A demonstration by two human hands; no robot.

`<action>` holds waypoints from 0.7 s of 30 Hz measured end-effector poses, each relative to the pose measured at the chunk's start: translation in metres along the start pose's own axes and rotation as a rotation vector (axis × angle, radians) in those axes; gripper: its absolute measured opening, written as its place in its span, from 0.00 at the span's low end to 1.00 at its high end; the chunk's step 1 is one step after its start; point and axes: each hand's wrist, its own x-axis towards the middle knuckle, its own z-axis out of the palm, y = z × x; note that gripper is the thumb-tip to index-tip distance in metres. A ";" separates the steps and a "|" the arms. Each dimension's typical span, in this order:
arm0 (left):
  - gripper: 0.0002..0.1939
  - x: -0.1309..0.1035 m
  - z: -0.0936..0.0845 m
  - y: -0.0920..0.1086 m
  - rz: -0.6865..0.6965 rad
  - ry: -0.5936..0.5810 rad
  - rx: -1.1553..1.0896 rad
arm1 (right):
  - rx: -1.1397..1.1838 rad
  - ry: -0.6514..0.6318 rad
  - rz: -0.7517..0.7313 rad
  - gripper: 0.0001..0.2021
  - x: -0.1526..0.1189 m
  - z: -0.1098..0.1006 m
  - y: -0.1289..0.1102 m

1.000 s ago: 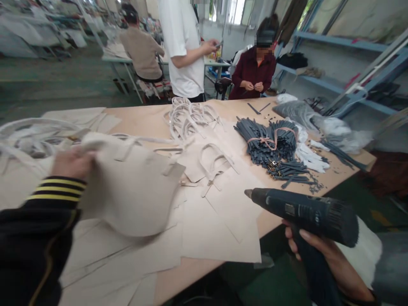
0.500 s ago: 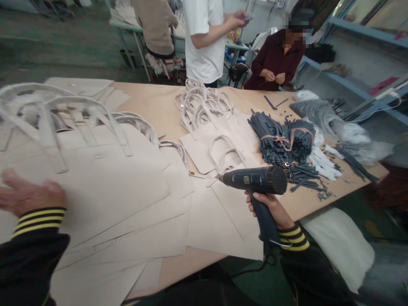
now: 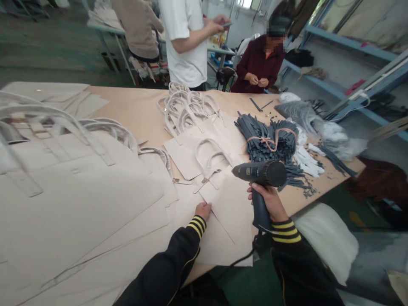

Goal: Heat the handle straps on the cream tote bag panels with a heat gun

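Observation:
My right hand (image 3: 269, 197) is wrapped round the handle of a dark heat gun (image 3: 259, 172), whose tapered nozzle points left. Below and left of that nozzle, my left hand (image 3: 203, 210) is closed on the edge of a flat beige bag (image 3: 228, 225), its fingertips partly hidden. Just beyond lies another beige bag with looped handles (image 3: 210, 155). To the left spreads a large pile of beige bags (image 3: 105, 199), their handles toward the far side.
A tied bundle of dark straps (image 3: 261, 138) lies at the table's right, by white strips (image 3: 310, 159) and clear plastic bags (image 3: 328, 127). Heaped bag handles (image 3: 188, 108) are at the back. Co-workers stand and sit beyond the table (image 3: 127, 102). The gun's cord (image 3: 242, 259) hangs over the near edge.
My left hand has moved right from the large pile and closed on the edge of the flat bag. The heat gun remains in my right hand; the view has shifted.

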 end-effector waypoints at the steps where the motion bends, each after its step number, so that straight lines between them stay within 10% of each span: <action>1: 0.11 0.003 0.002 0.001 0.004 -0.009 0.000 | 0.008 0.047 -0.018 0.13 0.011 -0.006 -0.002; 6: 0.11 0.010 0.014 -0.001 0.006 -0.042 -0.062 | 0.056 0.204 -0.047 0.10 0.070 -0.033 -0.013; 10: 0.10 0.007 0.019 -0.006 -0.044 -0.076 -0.096 | 0.045 0.216 0.010 0.09 0.064 -0.044 -0.010; 15: 0.09 0.004 0.017 -0.007 -0.051 -0.104 -0.119 | 0.064 -0.080 0.159 0.15 -0.007 -0.043 0.000; 21: 0.10 0.002 0.020 -0.010 0.000 -0.059 -0.137 | 0.089 -0.448 0.211 0.13 -0.036 0.008 0.012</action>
